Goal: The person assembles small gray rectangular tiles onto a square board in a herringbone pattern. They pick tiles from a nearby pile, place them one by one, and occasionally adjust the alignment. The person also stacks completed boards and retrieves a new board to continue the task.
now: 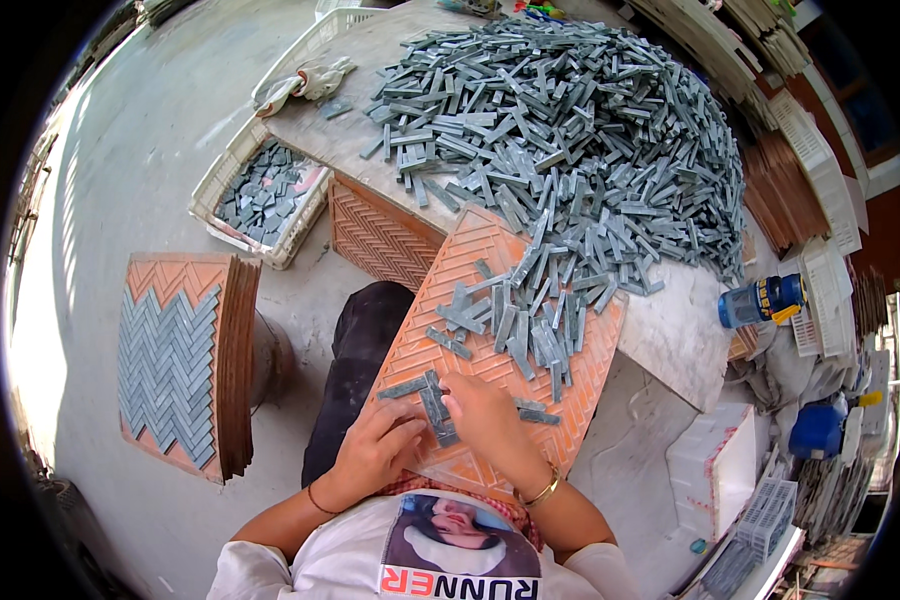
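On my lap lies an orange herringbone-patterned board (410,345), tilted toward me. My left hand (380,445) is over its near part, fingers curled together beside several grey stone strips (433,402); whether something is between those fingers is hidden. Across from it, my right hand (482,420) has its fingers closed at the edge of the same strips, with a pinch on one strip. The strips under both hands lie at angles to each other in the grooves. A loose heap of strips (530,335) covers the board's upper right part.
A large pile of grey strips (570,130) covers the table beyond. At left stands a stack of boards (235,370), its top one laid with strips in herringbone. A white crate (205,200) holds grey pieces. Gloves (315,80) and a blue bottle (755,302) lie around the pile.
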Tool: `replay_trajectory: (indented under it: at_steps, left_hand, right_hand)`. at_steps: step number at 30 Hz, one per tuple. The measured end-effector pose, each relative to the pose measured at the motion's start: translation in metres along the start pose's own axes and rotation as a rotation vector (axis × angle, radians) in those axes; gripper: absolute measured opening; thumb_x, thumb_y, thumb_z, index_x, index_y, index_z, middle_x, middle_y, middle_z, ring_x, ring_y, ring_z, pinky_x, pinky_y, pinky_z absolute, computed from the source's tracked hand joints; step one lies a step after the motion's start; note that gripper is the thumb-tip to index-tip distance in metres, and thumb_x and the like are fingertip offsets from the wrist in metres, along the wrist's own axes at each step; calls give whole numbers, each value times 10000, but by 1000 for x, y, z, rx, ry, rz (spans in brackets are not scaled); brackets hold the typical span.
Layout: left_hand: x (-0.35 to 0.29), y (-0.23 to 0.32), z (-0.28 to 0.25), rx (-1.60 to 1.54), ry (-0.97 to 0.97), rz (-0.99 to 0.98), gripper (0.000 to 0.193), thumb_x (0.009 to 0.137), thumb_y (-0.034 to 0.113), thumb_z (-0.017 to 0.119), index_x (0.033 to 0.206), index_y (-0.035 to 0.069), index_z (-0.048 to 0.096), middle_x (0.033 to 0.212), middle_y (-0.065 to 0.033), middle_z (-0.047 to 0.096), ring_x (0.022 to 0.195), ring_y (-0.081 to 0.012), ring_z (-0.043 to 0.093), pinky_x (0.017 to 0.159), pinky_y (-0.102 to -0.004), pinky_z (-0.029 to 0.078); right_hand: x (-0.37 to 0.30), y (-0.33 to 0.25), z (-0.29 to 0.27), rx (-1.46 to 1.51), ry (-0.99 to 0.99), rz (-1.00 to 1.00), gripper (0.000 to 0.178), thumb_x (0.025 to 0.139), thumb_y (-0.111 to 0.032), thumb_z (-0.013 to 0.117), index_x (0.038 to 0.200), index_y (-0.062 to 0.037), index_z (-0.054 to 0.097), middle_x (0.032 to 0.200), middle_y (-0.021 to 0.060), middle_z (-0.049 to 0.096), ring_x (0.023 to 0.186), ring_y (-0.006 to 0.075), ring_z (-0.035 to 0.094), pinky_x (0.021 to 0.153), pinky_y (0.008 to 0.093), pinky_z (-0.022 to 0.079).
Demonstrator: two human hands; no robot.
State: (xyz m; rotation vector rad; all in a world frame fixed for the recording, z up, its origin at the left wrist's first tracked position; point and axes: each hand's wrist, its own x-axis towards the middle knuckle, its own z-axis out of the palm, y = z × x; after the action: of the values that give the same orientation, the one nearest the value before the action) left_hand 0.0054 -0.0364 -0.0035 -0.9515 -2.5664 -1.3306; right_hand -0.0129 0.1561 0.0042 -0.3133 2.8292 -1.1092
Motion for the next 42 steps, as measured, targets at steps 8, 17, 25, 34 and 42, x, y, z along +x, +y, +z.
replay_trajectory:
  at_steps: [8,17,25,34,42]
  left_hand:
    - [12,-2,9,225,-57,93,390,683,57,676,1065,-9,629,1129,-126,582,1070,-292,561,907,-401,461]
    - [11,-3,20,268,-175,99,395,712,115,661,1083,-11,613,1215,-141,543,1156,-297,518,987,-419,415]
    - [8,1,18,225,-181,99,446,733,120,639,1149,-17,555,1219,-152,537,1184,-310,497,1008,-441,395]
    - [2,-8,-4,280,44,-24,421,736,47,651,1145,-19,573,1233,-148,554,1166,-330,519,981,-426,414]
    - [12,-34,-4,133,142,-160,278,704,-12,654,977,36,649,940,-100,588,846,-286,570,721,-362,482]
  right_hand:
    - [17,-5,-16,-146,195,-9,212,782,-79,663,978,-26,603,897,160,608,792,343,609,660,398,492]
    - [29,17,-9,-216,208,-59,249,758,-49,684,984,-21,581,914,132,601,824,326,614,682,378,500]
    - [39,17,-23,32,32,-293,184,744,-3,665,916,-19,606,886,104,594,802,296,603,690,349,499]
    - [51,15,-11,4,-133,-384,166,742,4,630,906,-10,610,883,124,582,814,306,583,717,364,488]
    - [49,9,-4,143,-75,-312,127,773,-16,634,897,6,620,839,134,596,796,317,590,706,365,483]
